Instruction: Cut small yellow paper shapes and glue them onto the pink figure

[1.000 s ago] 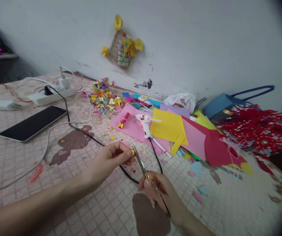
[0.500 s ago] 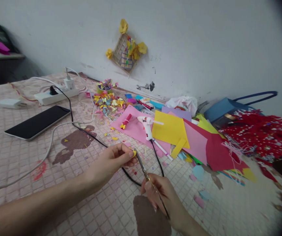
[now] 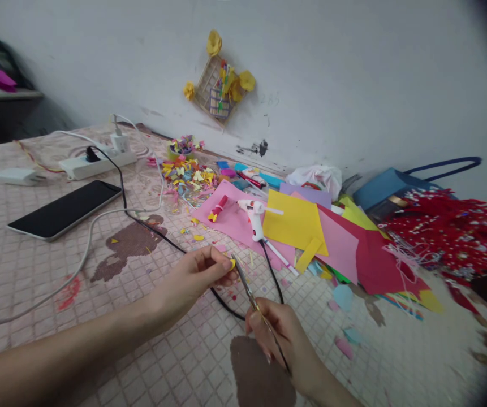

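Observation:
My left hand [image 3: 209, 267] pinches a small piece of yellow paper [image 3: 232, 264] between thumb and forefinger. In my right hand [image 3: 279, 333] is a pair of slender metal scissors [image 3: 247, 291], their tips right at the yellow piece. The fingers hide most of the scissor handles. Beyond my hands a white glue gun [image 3: 253, 217] lies on a pink sheet [image 3: 226, 198], with a clear glue stick out of its back. Left of it lies a red tube-like piece [image 3: 218, 209] with a yellow bow on its end.
A yellow sheet [image 3: 296, 226] and other coloured papers spread rightward to a red tinsel-like bundle [image 3: 451, 232]. Paper scraps [image 3: 190, 178] heap near the wall. A black cord [image 3: 167, 240] runs under my left hand. A dark tablet [image 3: 65, 210] and a power strip [image 3: 97, 165] are at left.
Hardly anything differs. My left hand still pinches the yellow piece, and the scissors stay at it with only a tiny shift.

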Tool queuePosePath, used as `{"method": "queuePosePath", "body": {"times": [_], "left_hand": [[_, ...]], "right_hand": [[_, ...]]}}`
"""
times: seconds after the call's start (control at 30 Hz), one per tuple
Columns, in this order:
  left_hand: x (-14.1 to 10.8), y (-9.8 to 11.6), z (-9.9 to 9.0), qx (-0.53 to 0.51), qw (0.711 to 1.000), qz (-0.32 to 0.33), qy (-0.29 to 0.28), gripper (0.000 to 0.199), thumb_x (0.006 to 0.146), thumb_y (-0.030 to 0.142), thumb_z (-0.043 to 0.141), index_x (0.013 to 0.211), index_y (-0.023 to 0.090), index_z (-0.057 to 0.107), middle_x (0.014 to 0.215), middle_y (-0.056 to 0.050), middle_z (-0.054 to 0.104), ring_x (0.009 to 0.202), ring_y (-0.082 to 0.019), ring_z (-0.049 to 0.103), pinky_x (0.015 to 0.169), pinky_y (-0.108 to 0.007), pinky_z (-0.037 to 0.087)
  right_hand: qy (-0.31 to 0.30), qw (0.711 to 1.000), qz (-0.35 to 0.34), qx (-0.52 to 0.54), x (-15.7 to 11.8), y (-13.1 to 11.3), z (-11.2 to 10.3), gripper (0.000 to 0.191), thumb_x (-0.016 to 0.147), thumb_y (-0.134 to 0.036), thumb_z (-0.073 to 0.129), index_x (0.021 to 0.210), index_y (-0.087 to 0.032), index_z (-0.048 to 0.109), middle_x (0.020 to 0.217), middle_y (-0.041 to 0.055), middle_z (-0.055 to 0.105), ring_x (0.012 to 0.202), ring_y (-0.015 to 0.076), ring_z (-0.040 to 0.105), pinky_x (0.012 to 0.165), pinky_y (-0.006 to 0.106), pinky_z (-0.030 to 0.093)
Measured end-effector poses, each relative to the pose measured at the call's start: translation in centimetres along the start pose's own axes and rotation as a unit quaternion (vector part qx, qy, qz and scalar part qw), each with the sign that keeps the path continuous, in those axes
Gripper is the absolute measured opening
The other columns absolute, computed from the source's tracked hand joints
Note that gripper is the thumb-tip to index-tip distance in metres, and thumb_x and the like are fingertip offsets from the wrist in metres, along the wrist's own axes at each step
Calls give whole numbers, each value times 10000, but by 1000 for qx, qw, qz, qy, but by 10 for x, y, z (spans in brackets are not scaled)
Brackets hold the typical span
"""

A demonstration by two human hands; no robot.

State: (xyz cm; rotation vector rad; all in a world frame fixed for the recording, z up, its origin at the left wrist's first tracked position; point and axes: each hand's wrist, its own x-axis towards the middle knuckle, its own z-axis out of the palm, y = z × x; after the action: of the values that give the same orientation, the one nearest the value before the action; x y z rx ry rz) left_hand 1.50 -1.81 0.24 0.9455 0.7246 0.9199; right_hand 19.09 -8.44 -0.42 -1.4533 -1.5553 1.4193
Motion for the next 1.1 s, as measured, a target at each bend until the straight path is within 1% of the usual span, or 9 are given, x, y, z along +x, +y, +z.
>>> {"method": "queuePosePath", "body": {"times": [0.17,0.37,0.5,0.57,0.63,0.77,0.93,1.1], "left_hand": [[0,0,0,-6,1000,1,-3,184,774,283,644,728,148,527,683,6,627,666,-112,561,658,-244,420],[-1,1,1,-1,1000,-4,9,185,760,283,656,722,151,532,674,8,621,666,-114,562,659,-247,425],[1,0,-1,-10,1000,0,4,188,744,277,672,709,152,535,673,10,619,659,-111,571,668,-249,437],[2,0,-2,-17,1000,0,-7,193,743,277,676,706,150,536,677,9,620,662,-110,577,679,-252,446],[3,1,-3,-17,1000,-5,-21,191,748,276,674,708,147,539,696,3,629,675,-110,583,692,-254,451],[4,3,-5,-22,999,-18,-45,174,767,262,661,719,141,545,726,-4,647,692,-101,594,704,-239,454],[6,5,-9,-8,997,-28,-78,159,779,239,651,709,139,549,731,-14,670,696,-104,611,681,-229,460],[7,7,-12,2,995,-40,-93,160,770,243,663,717,140,553,724,-16,677,709,-110,625,666,-221,456]], "right_hand": [[-1,1000,2,5,0,-2,0,515,774,-677,418,621,-186,404,480,-73,287,430,70,258,413,221,178],[4,1000,12,5,0,1,0,489,787,-644,440,617,-186,407,481,-68,303,435,72,267,411,216,179],[5,1000,12,4,-1,3,-1,483,788,-631,461,622,-179,427,481,-68,314,436,70,265,408,210,189],[0,1000,-1,7,-1,3,-3,500,794,-643,439,626,-172,441,481,-65,326,439,70,275,414,207,198],[-17,1000,-9,19,-2,3,-6,515,811,-648,403,649,-164,469,471,-62,346,430,72,295,414,203,206],[-47,998,-2,36,-3,4,-12,486,844,-603,399,706,-152,518,444,-63,371,397,73,329,401,194,221],[-52,999,-2,14,-3,0,-18,521,817,-637,410,668,-149,515,443,-67,357,395,66,309,399,195,216],[-56,998,-7,-15,-5,-8,-22,545,790,-672,413,626,-158,491,438,-69,342,398,64,289,404,204,210]]}}
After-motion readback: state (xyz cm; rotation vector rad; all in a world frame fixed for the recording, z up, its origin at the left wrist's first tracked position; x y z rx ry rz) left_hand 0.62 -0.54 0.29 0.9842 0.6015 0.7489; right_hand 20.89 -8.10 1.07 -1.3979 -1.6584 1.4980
